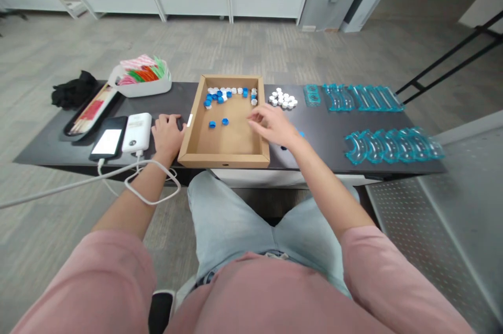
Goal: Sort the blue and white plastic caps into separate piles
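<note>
A shallow cardboard tray (225, 158) sits on the dark table in front of me. Blue and white caps (228, 94) cluster along its far wall, and two blue caps (218, 122) lie loose in the middle. My right hand (273, 125) hovers over the tray's right wall with its fingers curled and pinched together; what they hold, if anything, is too small to name. My left hand (167, 136) rests flat on the table against the tray's left side, fingers spread, beside a small dark object (179, 123).
A pile of white caps (283, 98) lies right of the tray. Teal curved plastic pieces (363, 97) form two rows further right (393, 144). Left are a white power bank (137, 132), a phone (108, 140) with cable, a basket of coloured sticks (143, 76), a black tray (91, 111).
</note>
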Demonstrator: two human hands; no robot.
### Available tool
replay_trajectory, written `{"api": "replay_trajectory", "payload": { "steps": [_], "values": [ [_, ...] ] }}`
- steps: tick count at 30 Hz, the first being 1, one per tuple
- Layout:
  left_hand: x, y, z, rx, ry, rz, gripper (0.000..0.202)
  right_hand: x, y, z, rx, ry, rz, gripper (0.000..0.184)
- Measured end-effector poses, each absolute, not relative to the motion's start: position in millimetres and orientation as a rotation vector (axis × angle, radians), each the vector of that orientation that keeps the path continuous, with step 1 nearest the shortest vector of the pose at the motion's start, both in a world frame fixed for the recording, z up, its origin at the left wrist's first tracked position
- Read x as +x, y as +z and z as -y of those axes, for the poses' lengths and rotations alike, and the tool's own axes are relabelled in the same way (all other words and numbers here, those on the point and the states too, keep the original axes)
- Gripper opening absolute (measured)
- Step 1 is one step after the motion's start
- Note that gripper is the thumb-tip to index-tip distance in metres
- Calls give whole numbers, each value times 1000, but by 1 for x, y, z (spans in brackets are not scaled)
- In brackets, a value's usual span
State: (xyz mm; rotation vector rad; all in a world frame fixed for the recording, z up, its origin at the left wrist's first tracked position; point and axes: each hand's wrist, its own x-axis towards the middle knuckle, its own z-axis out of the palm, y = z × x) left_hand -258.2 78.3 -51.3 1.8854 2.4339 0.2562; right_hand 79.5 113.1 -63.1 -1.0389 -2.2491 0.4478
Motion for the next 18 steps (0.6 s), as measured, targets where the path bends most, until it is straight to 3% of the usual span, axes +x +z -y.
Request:
{"api": "replay_trajectory", "payload": {
  "steps": [9, 18],
  "values": [
    [-262, -56, -80, 1915, 307, -2434, 57, -48, -79, -188, -954, 177, 2743, 21],
    [-259, -54, -78, 1895, 309, -2442, 58, -58, -76, -178, -574, 448, 2861, 8]
  ]
}}
